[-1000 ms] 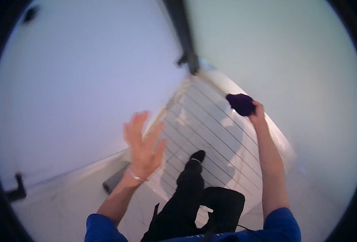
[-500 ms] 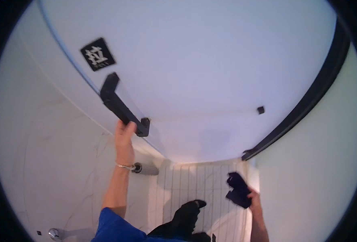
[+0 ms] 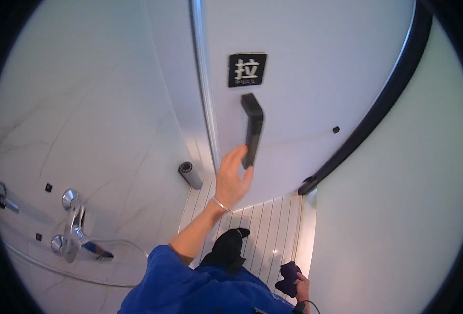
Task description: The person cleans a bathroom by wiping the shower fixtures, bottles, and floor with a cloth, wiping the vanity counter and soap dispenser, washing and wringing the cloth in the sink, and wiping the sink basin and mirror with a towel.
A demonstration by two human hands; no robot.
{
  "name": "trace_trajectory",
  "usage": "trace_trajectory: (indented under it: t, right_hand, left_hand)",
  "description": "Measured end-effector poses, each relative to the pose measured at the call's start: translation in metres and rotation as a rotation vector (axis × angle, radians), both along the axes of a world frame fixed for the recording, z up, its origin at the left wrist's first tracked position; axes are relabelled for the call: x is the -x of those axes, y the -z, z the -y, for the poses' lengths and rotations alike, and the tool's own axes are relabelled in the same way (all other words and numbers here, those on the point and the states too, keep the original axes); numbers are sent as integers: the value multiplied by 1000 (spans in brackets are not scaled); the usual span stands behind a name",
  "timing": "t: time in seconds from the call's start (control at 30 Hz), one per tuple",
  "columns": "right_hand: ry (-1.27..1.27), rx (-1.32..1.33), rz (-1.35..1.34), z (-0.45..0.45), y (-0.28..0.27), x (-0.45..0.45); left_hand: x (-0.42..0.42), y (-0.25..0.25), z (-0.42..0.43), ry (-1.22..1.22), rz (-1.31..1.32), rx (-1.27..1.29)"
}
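Note:
My left hand (image 3: 233, 180), with a thin bracelet at the wrist, is at the lower end of a black door handle (image 3: 254, 128). Its fingers and thumb curl around the handle's end. The handle is fixed upright on a pale door (image 3: 299, 94), below a black square sign (image 3: 247, 69) with a white character. Low on the right, my right hand (image 3: 302, 287) grips a dark, soft-looking bundle (image 3: 289, 278), seemingly cloth. Part of that hand is out of sight behind the bundle.
A chrome shower mixer (image 3: 77, 233) with a hose is on the marbled wall (image 3: 100, 131) at left. A grey roll (image 3: 190, 176) stands by that wall. A dark frame strip (image 3: 367, 125) runs along the door's right side. Slatted flooring (image 3: 265, 230) lies below.
The door has shifted with its handle toward the right of view, my left hand still on it. More shower wall shows. My right hand with the dark bundle sits lower and further left.

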State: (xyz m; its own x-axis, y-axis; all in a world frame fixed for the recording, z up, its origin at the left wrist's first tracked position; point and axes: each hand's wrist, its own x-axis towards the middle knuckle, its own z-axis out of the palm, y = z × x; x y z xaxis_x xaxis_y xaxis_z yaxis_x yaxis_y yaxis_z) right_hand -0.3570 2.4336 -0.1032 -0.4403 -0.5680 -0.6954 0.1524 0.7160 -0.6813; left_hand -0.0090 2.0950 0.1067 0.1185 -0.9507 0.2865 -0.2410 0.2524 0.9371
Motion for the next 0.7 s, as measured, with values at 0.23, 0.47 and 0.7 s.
trace_trajectory:
  t: [0.23, 0.47, 0.7]
  right_hand:
    - [-358, -187, -304, -115, 10, 78]
    - [-753, -206, -449, -142, 130, 98]
    - [-750, -53, -278, 34, 56, -7]
  left_hand:
    - [27, -65, -80, -186, 46, 362]
    - [114, -69, -109, 138, 220, 719]
    - [113, -52, -60, 754, 236, 708]
